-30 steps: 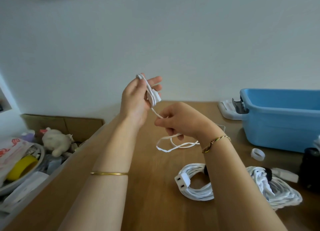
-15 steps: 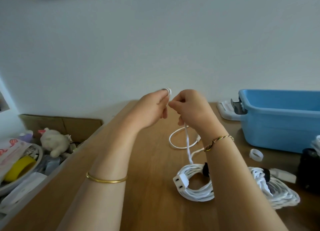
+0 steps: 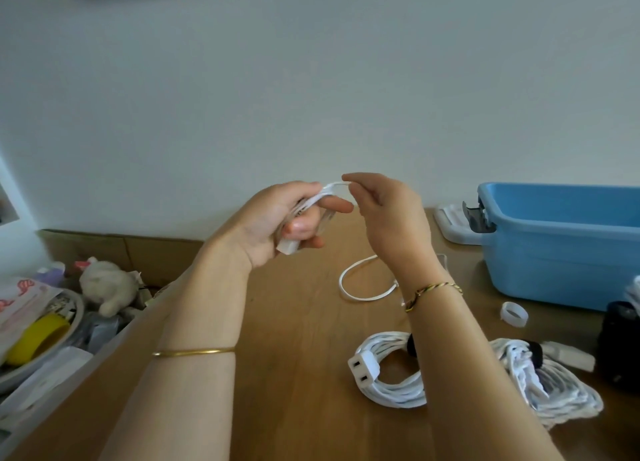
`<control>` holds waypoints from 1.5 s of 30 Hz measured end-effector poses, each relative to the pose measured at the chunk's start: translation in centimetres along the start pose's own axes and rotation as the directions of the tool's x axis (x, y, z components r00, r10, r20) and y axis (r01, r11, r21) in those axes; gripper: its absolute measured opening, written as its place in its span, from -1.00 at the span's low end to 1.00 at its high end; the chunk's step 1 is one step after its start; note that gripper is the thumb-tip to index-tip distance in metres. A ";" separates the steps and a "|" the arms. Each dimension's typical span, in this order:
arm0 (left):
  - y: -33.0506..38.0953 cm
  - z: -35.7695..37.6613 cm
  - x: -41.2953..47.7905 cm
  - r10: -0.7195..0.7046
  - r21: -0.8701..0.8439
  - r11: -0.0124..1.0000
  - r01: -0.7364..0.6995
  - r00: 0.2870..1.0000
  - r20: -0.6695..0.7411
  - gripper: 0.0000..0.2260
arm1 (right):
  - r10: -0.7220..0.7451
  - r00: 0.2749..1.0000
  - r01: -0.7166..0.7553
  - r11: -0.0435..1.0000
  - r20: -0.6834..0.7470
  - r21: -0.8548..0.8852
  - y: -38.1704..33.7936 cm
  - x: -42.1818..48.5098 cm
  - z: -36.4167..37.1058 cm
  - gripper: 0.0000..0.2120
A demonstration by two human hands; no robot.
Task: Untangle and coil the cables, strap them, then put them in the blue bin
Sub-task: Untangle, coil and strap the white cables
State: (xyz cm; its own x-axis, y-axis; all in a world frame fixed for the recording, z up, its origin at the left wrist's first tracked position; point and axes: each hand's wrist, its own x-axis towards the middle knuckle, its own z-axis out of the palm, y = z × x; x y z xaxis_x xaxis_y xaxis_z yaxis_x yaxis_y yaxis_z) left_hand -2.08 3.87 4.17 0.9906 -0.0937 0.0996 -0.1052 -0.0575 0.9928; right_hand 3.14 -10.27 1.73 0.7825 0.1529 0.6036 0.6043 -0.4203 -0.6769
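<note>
My left hand [image 3: 277,218] holds a small coil of thin white cable [image 3: 317,197] wound around its fingers, with a white plug end sticking out near the palm. Just to the right, my right hand [image 3: 384,214] pinches the same cable between thumb and forefinger. The cable's loose tail [image 3: 360,287] loops on the wooden table below my right wrist. Two strapped white cable bundles lie near me: one with a two-slot socket [image 3: 388,374], another [image 3: 554,388] to its right. The blue bin [image 3: 554,246] stands at the right.
A white strap ring [image 3: 514,314] lies in front of the bin. A black object [image 3: 620,349] sits at the right edge. A white lid [image 3: 453,223] rests behind the bin. Left of the table is clutter: a plush toy [image 3: 107,287], yellow tape [image 3: 38,336], a cardboard box.
Both hands were pinched together at the cable; now my left palm has turned up showing the coil, and my right hand has drawn a fresh length over it. The tail has shortened.
</note>
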 end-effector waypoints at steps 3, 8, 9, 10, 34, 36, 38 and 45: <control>0.2 -0.5 -0.3 -0.005 -0.296 0.954 0.058 0.984 0.176 -0.62 | 0.007 0.996 -0.014 0.996 0.086 0.089 -0.2 -0.1 0.0 -0.76; 0.2 -0.6 0.2 0.191 -0.709 0.705 0.012 0.960 0.207 -0.64 | 0.009 0.957 -0.043 0.993 0.289 0.113 -1.3 -0.6 0.1 -0.73; 0.3 -0.7 0.3 0.210 -0.753 0.656 -0.042 0.969 0.130 -0.65 | 0.020 0.938 -0.049 0.996 0.346 0.076 -1.5 -0.7 0.2 -0.72; 0.5 -0.7 0.5 0.215 -0.775 0.623 -0.104 0.976 0.042 -0.68 | 0.042 0.912 -0.069 0.996 0.407 0.053 -1.7 -0.9 0.2 -0.71; -0.7 0.2 0.0 0.063 0.164 0.984 -0.065 0.998 0.013 -0.65 | -0.047 0.999 0.049 0.992 -0.021 0.115 -0.3 0.2 -1.3 -0.90; -0.2 -0.1 -0.1 0.034 -0.069 0.997 -0.027 0.995 0.091 -0.63 | -0.043 0.999 0.045 0.985 -0.017 0.169 -0.2 0.0 -0.8 -0.86; 0.2 -0.6 -0.1 0.037 -0.335 0.942 0.021 0.985 0.166 -0.62 | -0.018 1.000 0.016 0.979 0.008 0.203 0.0 -0.2 -0.4 -0.83; 0.3 -0.4 0.7 0.199 -0.697 0.700 -0.154 0.980 -0.016 -0.67 | -0.045 0.931 0.017 0.997 0.363 0.082 -1.2 -0.8 1.0 -0.74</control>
State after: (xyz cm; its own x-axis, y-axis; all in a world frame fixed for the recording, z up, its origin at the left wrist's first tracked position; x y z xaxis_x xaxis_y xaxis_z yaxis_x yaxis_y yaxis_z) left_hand -1.39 4.21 4.58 0.9510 -0.0871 0.2965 -0.1653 0.6673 0.7262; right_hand 1.89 -8.95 1.63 0.7553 0.4863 0.4393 0.6275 -0.3431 -0.6990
